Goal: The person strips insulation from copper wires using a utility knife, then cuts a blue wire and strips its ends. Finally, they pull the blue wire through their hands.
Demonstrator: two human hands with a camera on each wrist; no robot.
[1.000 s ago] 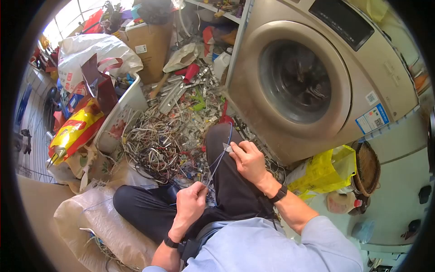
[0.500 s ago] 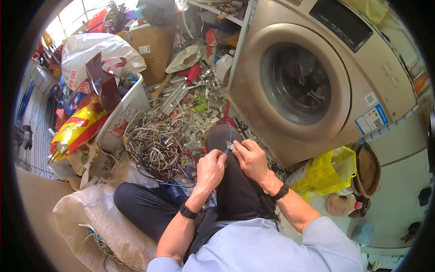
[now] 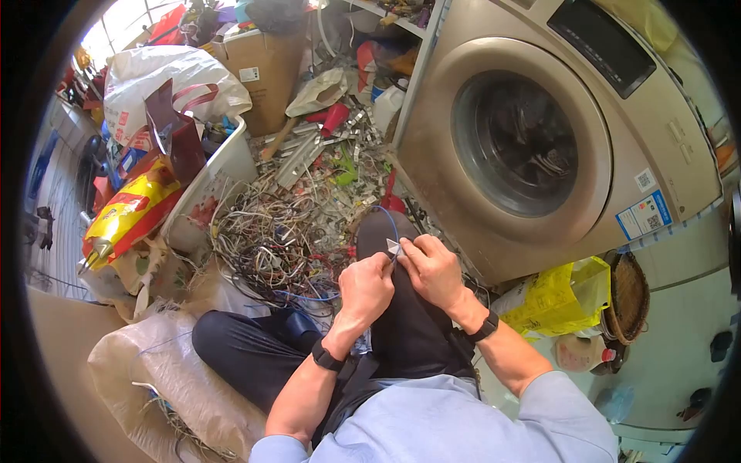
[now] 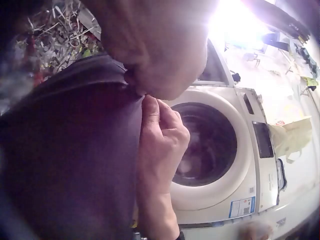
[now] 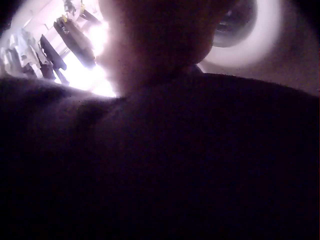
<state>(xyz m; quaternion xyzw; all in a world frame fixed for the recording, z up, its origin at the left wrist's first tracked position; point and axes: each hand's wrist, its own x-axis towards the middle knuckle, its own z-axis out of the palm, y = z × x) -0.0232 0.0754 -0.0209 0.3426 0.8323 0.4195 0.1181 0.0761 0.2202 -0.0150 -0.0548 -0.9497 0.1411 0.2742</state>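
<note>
Over the raised knee in the head view, the right hand (image 3: 434,270) pinches a small pointed silver blade (image 3: 393,246) between thumb and fingertips. A thin blue wire (image 3: 391,218) arcs above it and runs down to the fingers. Close beside it, the left hand (image 3: 367,288) is curled and pinches the blue wire, its fingertips right at the blade. More blue wire trails out at the left hand's other side. In the left wrist view, the left hand (image 4: 155,45) meets the right hand (image 4: 162,135) fingertip to fingertip, hiding the wire. The right wrist view is mostly dark.
A tangled heap of wires (image 3: 266,239) and metal scraps covers the floor ahead. At left stands a loaded white bin (image 3: 224,177); a woven sack (image 3: 174,370) lies nearer. A washing machine (image 3: 440,154) is on the right, a yellow bag (image 3: 552,301) below it.
The left hand has moved up and right from lower on the wire to beside the right hand. The right hand has stayed over the knee with the blade.
</note>
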